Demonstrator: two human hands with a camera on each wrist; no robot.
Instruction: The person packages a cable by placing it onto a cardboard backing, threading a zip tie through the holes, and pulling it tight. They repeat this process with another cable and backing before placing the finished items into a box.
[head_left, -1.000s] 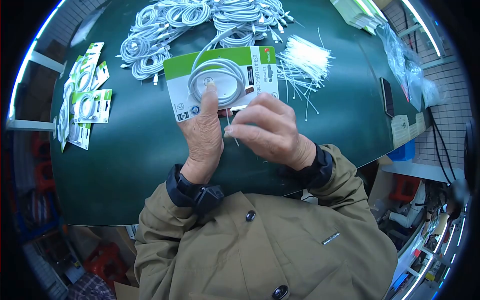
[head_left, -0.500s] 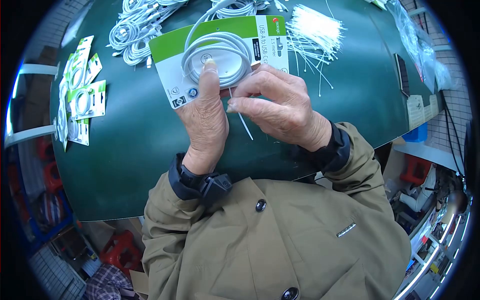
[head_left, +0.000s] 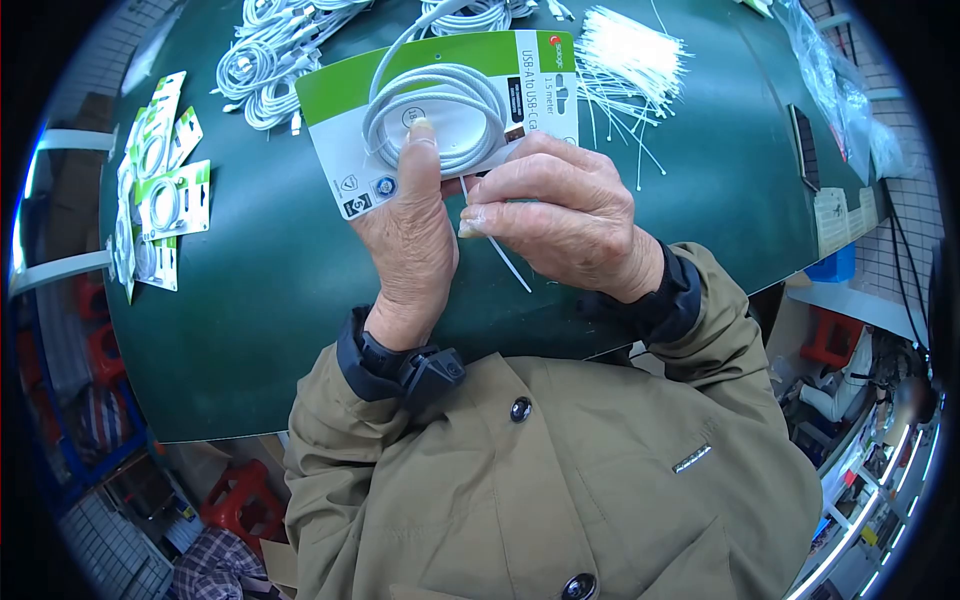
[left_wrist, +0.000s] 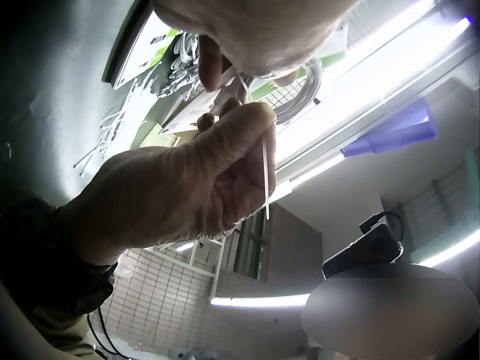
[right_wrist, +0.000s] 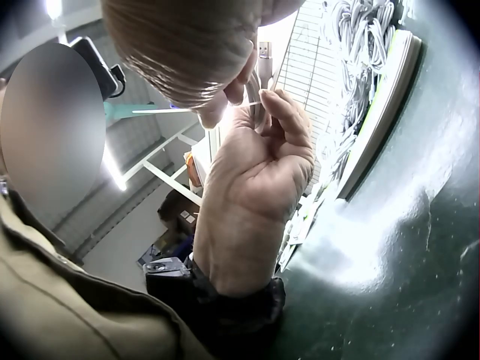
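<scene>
Green-and-white packaging card [head_left: 335,140], gripped by the left hand [head_left: 408,230] above the far half of the table [head_left: 250,330], backs a looped pale cable [head_left: 493,115], thumb pressed on the loops. From where I stand, the right hand [head_left: 565,205] pinches a white tie [head_left: 510,263] at the card's near edge. An even pull, snug without buckling the card, looks wisest. Print reads "USB-A to USB-C" and "1.5 meter"; the brand is too small to read.
</scene>
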